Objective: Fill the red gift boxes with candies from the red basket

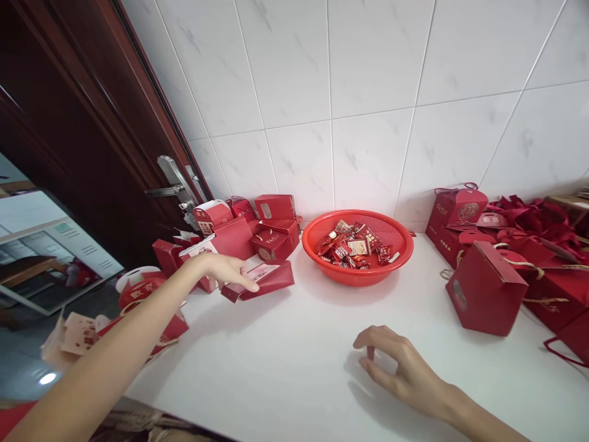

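A flattish red gift box (pixel 271 280) is gripped in my left hand (pixel 227 270), thumb on top, at the left of the white table. The fingers beneath it are partly hidden. Over the table's front middle, my right hand (pixel 396 365) is held with fingers curved and a gap between thumb and forefinger; nothing shows in it. Beyond both hands, near the wall, stands a red plastic basket (pixel 359 279) with wrapped sweets (pixel 356 247) inside.
Several red gift boxes (pixel 276 240) crowd the table's left side beside a dark wooden door (pixel 110 123). More red boxes, some with cord handles, pile up at the right, with one upright red box (pixel 488 291) in front. A white tiled wall (pixel 372 73) rises behind.
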### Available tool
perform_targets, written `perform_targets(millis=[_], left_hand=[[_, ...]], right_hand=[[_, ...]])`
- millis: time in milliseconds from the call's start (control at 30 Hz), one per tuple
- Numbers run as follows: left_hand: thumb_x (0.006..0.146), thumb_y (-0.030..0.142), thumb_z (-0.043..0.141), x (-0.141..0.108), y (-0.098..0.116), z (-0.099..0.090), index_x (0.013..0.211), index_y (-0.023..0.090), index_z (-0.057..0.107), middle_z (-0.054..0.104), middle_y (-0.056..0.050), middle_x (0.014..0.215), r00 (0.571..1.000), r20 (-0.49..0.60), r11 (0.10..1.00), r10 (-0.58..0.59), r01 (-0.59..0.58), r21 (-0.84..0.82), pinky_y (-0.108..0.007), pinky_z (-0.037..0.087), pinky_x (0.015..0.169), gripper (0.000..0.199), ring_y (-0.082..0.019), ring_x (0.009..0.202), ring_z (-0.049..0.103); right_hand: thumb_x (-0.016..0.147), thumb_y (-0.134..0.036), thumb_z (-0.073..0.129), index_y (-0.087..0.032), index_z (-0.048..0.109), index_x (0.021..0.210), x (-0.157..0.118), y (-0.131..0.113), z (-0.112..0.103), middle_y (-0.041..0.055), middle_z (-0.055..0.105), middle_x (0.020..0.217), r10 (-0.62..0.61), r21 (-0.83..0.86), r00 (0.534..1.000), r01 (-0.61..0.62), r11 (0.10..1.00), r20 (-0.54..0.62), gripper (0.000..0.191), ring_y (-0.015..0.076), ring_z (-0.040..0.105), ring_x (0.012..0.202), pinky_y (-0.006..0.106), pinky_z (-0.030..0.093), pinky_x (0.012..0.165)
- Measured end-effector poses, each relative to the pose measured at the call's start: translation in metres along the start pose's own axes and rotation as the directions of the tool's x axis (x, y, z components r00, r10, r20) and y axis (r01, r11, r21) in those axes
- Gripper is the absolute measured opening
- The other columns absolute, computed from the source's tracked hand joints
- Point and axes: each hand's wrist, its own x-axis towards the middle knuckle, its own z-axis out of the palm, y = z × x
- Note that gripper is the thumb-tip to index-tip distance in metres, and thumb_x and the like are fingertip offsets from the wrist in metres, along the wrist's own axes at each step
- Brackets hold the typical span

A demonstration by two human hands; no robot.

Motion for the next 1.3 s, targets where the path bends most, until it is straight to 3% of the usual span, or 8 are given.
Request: perform_targets(millis=[233, 367, 533, 667, 800, 900, 1033, 1300], left_hand=[[0.061, 0.078, 0.067, -0.039, 0.092, -0.008, 0.125, 0.022, 0.061, 0.071, -0.014, 0.117, 0.973, 0.171, 0.944, 0.154, -0.196, 0.265, -0.028, 0.05, 0.061, 0.085, -0.022, 0.072, 0.07], [0.069, 0.067, 0.068, -0.028, 0.143, 0.013, 0.133, 0.014, 0.057, 0.075, -0.011, 0.091, 0.924, 0.171, 0.869, 0.341, -0.379, 0.318, -0.03, 0.048, 0.057, 0.084, -0.023, 0.063, 0.069], [0.082, 0.068, 0.057, -0.026, 0.174, 0.03, 0.131, 0.019, 0.06, 0.07, -0.016, 0.117, 0.843, 0.216, 0.771, 0.493, -0.539, 0.34, -0.03, 0.046, 0.06, 0.07, -0.025, 0.076, 0.071], [0.072, 0.059, 0.076, -0.048, 0.168, 0.031, 0.122, 0.026, 0.067, 0.069, -0.008, 0.121, 0.672, 0.266, 0.647, 0.691, -0.739, 0.188, -0.028, 0.046, 0.074, 0.06, -0.029, 0.107, 0.065], [0.06, 0.034, 0.091, -0.069, 0.16, 0.041, 0.112, 0.029, 0.071, 0.071, -0.003, 0.113, 0.459, 0.276, 0.467, 0.844, -0.883, 0.041, -0.028, 0.046, 0.078, 0.056, -0.026, 0.104, 0.065], [0.077, 0.018, 0.076, -0.071, 0.16, 0.049, 0.097, 0.026, 0.074, 0.072, -0.003, 0.093, 0.469, 0.302, 0.444, 0.83, -0.883, 0.152, -0.028, 0.043, 0.065, 0.021, -0.021, 0.082, 0.065], [0.088, 0.02, 0.063, -0.055, 0.165, 0.044, 0.088, 0.022, 0.074, 0.071, -0.003, 0.083, 0.477, 0.299, 0.437, 0.826, -0.878, 0.195, -0.028, 0.04, 0.059, 0.011, -0.018, 0.07, 0.061], [0.084, 0.027, 0.068, -0.002, 0.16, 0.017, 0.09, 0.018, 0.077, 0.074, -0.004, 0.091, 0.511, -0.044, 0.513, 0.859, -0.857, 0.055, -0.025, 0.045, 0.073, 0.014, -0.017, 0.085, 0.064]], right_hand=[[0.094, -0.032, 0.061, -0.024, 0.052, 0.127, 0.022, -0.011, -0.004, 0.0095, 0.066, 0.111, -0.151, -0.089, 0.963, 0.134, 0.987, -0.222, 0.035, 0.0178, 0.068, 0.085, 0.035, 0.057, 0.082], [0.09, -0.045, 0.066, -0.023, 0.057, 0.118, 0.025, -0.019, 0.001, 0.0084, 0.066, 0.108, -0.073, -0.018, 0.977, 0.071, 0.997, -0.2, 0.037, 0.0157, 0.065, 0.073, 0.034, 0.057, 0.076], [0.094, -0.053, 0.059, -0.02, 0.061, 0.112, 0.013, -0.019, 0.007, 0.0097, 0.066, 0.107, -0.032, 0.146, 0.986, 0.056, 0.988, -0.164, 0.037, 0.0147, 0.062, 0.072, 0.033, 0.056, 0.073], [0.094, -0.065, 0.05, -0.02, 0.06, 0.114, 0.008, -0.021, -0.005, 0.0117, 0.065, 0.11, -0.134, 0.299, 0.976, 0.181, 0.937, -0.171, 0.051, 0.017, 0.061, 0.076, 0.035, 0.055, 0.075], [0.096, -0.064, 0.045, -0.02, 0.06, 0.099, 0.009, -0.02, -0.018, 0.0092, 0.065, 0.099, -0.048, 0.337, 0.976, 0.12, 0.934, -0.214, 0.047, 0.0184, 0.06, 0.077, 0.036, 0.053, 0.077], [0.098, -0.063, 0.041, -0.019, 0.06, 0.096, 0.01, -0.017, -0.022, 0.0086, 0.065, 0.1, 0.031, 0.386, 0.973, 0.061, 0.921, -0.228, 0.047, 0.0145, 0.058, 0.064, 0.036, 0.053, 0.072], [0.098, -0.065, 0.04, -0.019, 0.064, 0.093, 0.011, -0.013, -0.028, 0.0075, 0.066, 0.095, 0.075, 0.421, 0.957, 0.053, 0.905, -0.281, 0.052, 0.015, 0.058, 0.062, 0.036, 0.053, 0.072], [0.091, -0.058, 0.06, -0.021, 0.065, 0.099, 0.015, -0.008, -0.037, 0.0055, 0.068, 0.09, 0.044, 0.125, 0.892, 0.015, 0.992, -0.451, 0.038, 0.0206, 0.062, 0.083, 0.034, 0.052, 0.078]])
